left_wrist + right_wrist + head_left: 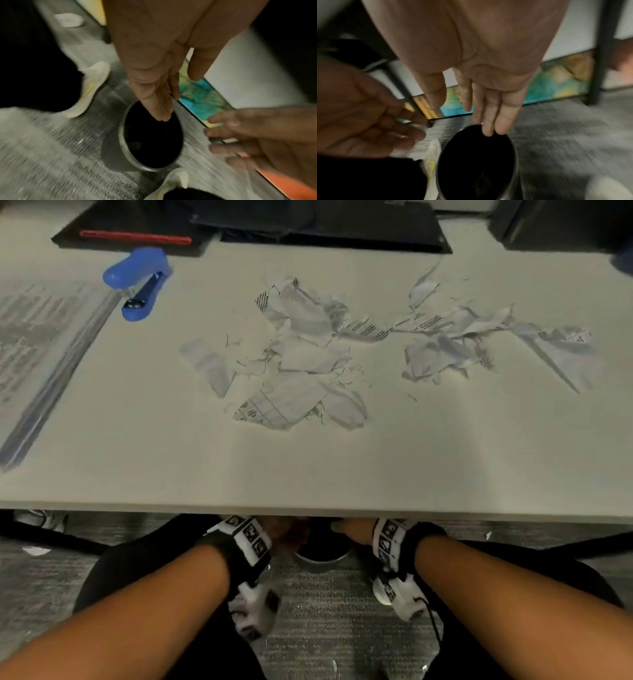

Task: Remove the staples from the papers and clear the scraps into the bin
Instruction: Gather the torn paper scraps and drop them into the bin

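Torn paper scraps (301, 350) lie in two heaps mid-table, the second heap (479, 337) to the right, with loose bent staples (346, 374) among them. Below the table's front edge stands a round bin (320, 558) with a metal rim (122, 142) and a dark inside. Both hands are under the table edge, over the bin. My left hand (284, 530) (171, 97) points straight fingers down at the opening and holds nothing. My right hand (349, 532) (477, 116) also hangs open above the rim (438, 175), empty.
A blue stapler (138, 284) lies at the table's left rear beside a stack of printed papers (41, 337). Black items (308, 227) line the back edge. On the grey carpet, white shoes (89, 89) flank the bin, and a colourful panel (202, 102) leans behind it.
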